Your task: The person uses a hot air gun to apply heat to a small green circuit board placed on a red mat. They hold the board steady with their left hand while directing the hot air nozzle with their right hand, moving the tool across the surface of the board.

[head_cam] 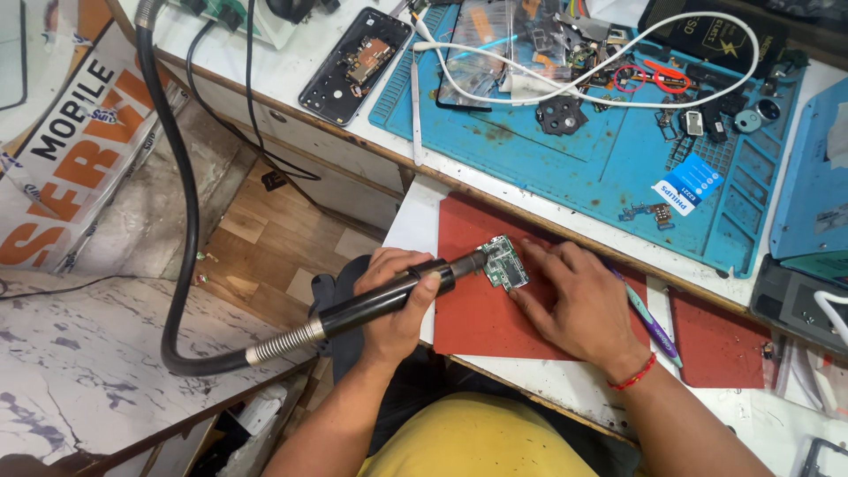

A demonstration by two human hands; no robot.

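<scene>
— What can you not see from up there?

— My left hand wraps the black hot-air handle, so its middle part is hidden under my fingers. The nozzle tip covers one corner of the small circuit board; if it touches, I cannot tell. My right hand hides part of the red mat.

— And at the edges?

— The grey device at the right is cut off. The small parts on the blue mat are too tiny to name.

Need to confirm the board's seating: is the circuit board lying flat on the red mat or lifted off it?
Flat. The circuit board lies on the red mat, right hand fingers pressing its edge; left hand aims the hot-air nozzle at it.
</scene>
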